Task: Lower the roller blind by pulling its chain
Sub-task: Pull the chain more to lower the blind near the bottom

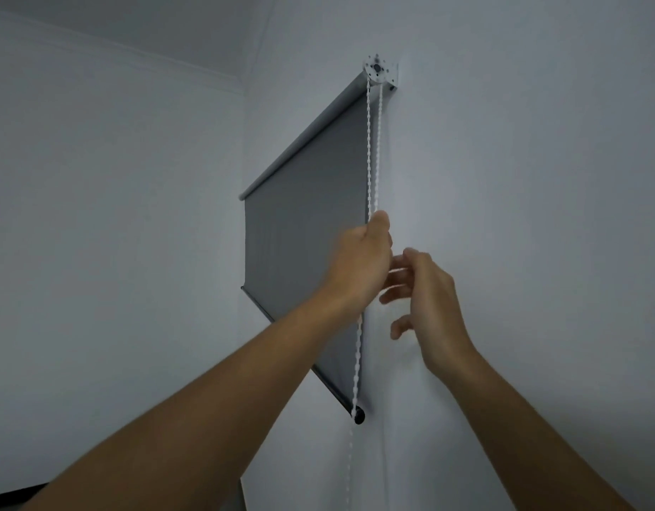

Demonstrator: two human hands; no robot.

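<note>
Both forearms bare, no sleeves, watch or rings.

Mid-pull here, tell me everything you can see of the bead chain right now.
The bead chain is white, plastic-looking, hanging as two strands from the clutch bracket at the blind's top right corner. The left hand grips it about halfway down the grey blind fabric; the right hand is beside it, fingers spread, apparently not holding. Below the grip one strand runs past the bottom bar's dark end cap.

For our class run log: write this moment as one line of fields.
task: lower blind | left hand: grips chain | right hand: open beside it | bottom bar: partway down
</note>
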